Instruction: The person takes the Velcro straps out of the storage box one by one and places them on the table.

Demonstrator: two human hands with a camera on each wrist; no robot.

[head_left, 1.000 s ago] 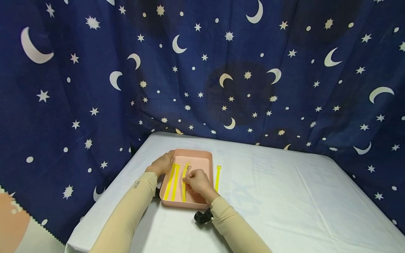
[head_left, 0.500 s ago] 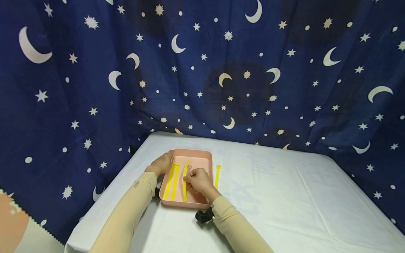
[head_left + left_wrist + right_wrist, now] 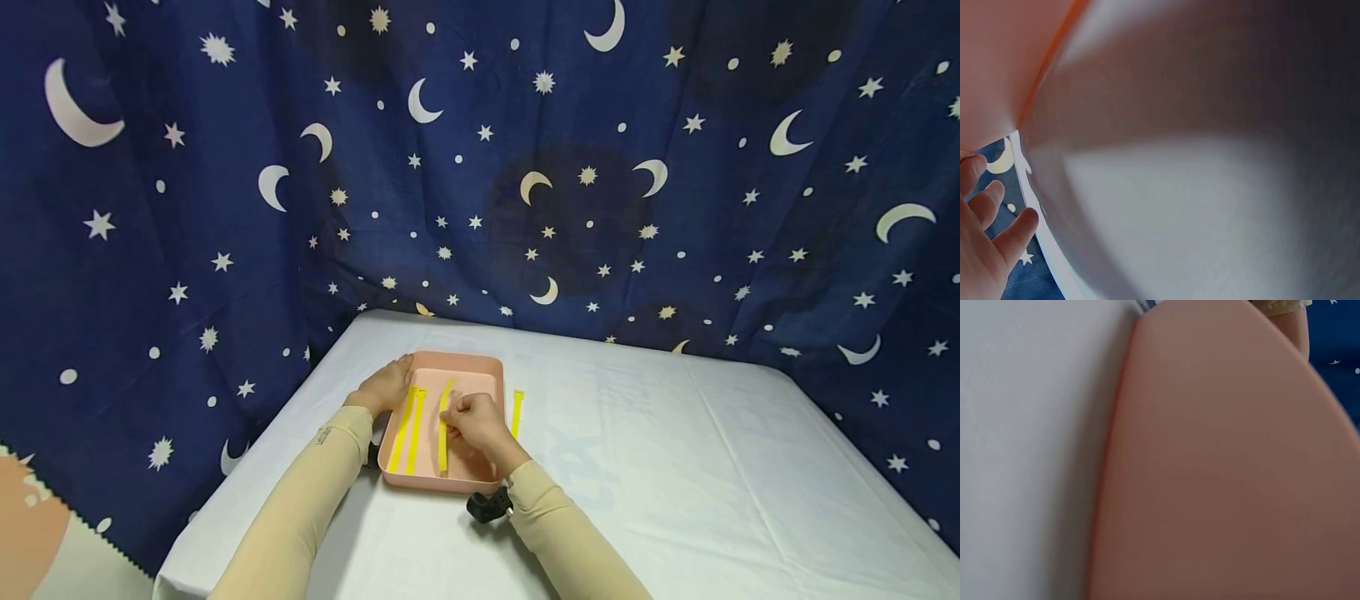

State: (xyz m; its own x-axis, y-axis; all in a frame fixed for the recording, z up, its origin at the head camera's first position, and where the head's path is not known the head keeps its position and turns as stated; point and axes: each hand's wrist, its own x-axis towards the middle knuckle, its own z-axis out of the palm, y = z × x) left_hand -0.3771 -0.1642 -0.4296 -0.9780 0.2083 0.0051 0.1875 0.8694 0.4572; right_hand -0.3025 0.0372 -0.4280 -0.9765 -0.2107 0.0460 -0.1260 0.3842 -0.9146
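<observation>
A pink tray (image 3: 459, 362) stands on the table in the head view. My right hand (image 3: 478, 423) is over it, thumb and fingertips pinching a yellow cable tie (image 3: 443, 446) that runs lengthwise above the tray's floor. Two more yellow cable ties, one (image 3: 401, 433) leftmost and another (image 3: 415, 437) beside it, lie in the tray's left part. At the tray's left far edge rests my left hand (image 3: 386, 385). The left wrist view shows its fingers (image 3: 1016, 234) spread and extended, near the outside of the tray wall. The right wrist view shows mostly the tray's outer wall (image 3: 1222, 450).
One yellow cable tie (image 3: 517, 412) lies on the white-covered table (image 3: 675, 467) just right of the tray. A blue curtain (image 3: 480, 183) with moons and stars hangs behind and to the left. A black wrist camera (image 3: 487, 505) sits below my right wrist.
My right hand has shifted slightly to the right and away from me, and the pinched cable tie has moved with it. My left hand and the tray stay in place.
</observation>
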